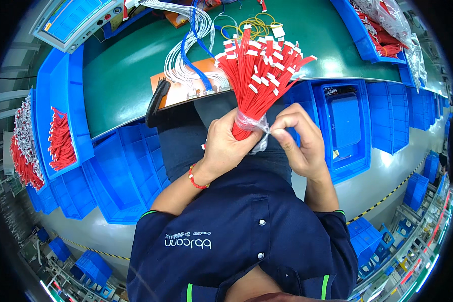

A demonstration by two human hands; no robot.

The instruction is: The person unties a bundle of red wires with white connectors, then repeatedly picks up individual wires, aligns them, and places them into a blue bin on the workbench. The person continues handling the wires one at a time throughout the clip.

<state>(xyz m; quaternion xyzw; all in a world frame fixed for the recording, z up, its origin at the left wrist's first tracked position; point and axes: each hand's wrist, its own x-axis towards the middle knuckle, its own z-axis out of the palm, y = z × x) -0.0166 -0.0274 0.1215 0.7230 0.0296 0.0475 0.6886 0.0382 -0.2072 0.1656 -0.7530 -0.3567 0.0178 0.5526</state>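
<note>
A thick bundle of red wires (254,90) with white connectors fans out upward over the near edge of the green table. Clear plastic film (251,122) is wrapped round its lower part. My left hand (225,143) is closed round the bundle just at the wrapped part, with a red bead bracelet on that wrist. To its right, my right hand (299,138) pinches a twisted end of the film between thumb and forefinger, pulled a little away from the bundle.
Behind the bundle, white and blue cables (183,55) run to an orange board (173,93). A tester with a screen (80,20) stands far left. Blue bins hold red wires at left (60,141) and far right (382,35). More blue bins (117,176) line the table's near side.
</note>
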